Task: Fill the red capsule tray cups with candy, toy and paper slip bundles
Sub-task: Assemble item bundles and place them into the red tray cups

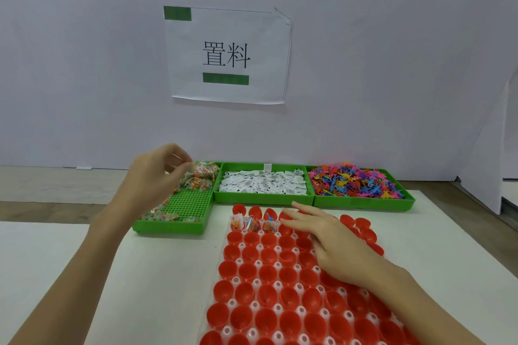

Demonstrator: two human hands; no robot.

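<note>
The red capsule tray point(269, 288) lies in front of me, with rows of open red cups. Three cups at its far left hold bundles point(253, 224) of candy, paper and a toy. My left hand point(157, 176) hovers over the left green tray point(182, 225) and pinches a clear candy packet point(188, 169) from the pile. My right hand point(330, 238) rests flat on the capsule tray's far rows, fingers straight and holding nothing. The middle green tray point(263, 199) holds white paper slips point(263, 182). The right green tray point(364, 204) holds colourful plastic toys point(356, 179).
A white wall stands right behind the three green trays, with a printed paper sign point(227, 56) taped to it. The trays sit on a white sheet point(84, 260) over a wooden table. A white panel point(487, 148) rises at the right.
</note>
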